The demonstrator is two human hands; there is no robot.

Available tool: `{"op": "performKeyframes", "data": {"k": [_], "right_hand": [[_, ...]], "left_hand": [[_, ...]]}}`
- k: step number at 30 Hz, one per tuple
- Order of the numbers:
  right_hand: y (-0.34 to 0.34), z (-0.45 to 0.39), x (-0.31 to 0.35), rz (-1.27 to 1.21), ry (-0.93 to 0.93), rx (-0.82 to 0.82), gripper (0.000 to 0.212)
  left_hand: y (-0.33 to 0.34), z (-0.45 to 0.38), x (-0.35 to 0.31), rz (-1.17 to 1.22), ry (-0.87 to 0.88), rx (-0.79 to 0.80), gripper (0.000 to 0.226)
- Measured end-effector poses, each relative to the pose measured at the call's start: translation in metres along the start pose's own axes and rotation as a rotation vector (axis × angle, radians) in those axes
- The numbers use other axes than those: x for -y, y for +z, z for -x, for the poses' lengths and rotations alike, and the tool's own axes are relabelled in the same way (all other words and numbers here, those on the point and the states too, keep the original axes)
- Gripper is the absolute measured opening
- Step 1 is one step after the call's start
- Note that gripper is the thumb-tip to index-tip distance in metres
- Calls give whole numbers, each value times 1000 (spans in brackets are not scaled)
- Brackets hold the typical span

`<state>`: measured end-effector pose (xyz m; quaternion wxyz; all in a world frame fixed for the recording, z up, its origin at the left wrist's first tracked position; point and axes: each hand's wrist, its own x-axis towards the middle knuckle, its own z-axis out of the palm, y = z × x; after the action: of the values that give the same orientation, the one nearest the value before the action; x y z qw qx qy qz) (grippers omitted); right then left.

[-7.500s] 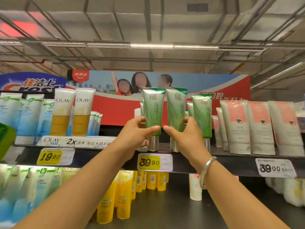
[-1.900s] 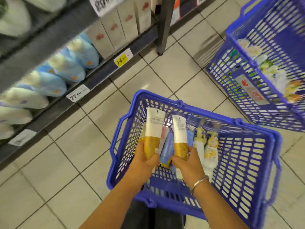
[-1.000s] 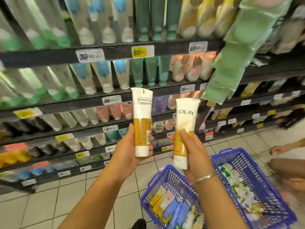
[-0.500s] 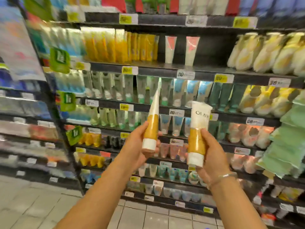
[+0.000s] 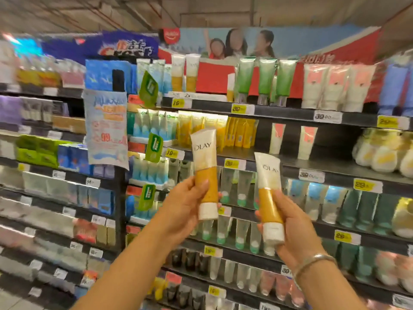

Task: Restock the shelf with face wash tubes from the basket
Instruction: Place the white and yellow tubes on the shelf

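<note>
Both your arms come up from the bottom edge, left from about 7 o'clock, right from about 5, forearms bare. Your left hand sits dead center, fingers curled round an Olay tube with the thumb across its front. Your right hand is lower, toward 4 o'clock, gripping a second Olay tube near its cap, with a silver bangle on that wrist.

"OLAY" on both held tubes (cap down)
</note>
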<state>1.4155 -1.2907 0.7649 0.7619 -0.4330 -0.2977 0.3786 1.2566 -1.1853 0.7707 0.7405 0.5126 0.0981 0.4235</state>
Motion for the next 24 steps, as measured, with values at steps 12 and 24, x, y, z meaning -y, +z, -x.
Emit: {"op": "performKeyframes", "data": {"k": [12,24], "right_hand": [[114,-90,-12,80,-187,128,32],[135,-231,27,163,-323,324,29]], "left_hand": [[-101,-92,-90,-103,71,168,52],[-119,-235,-120,-243,223,164,55]]}}
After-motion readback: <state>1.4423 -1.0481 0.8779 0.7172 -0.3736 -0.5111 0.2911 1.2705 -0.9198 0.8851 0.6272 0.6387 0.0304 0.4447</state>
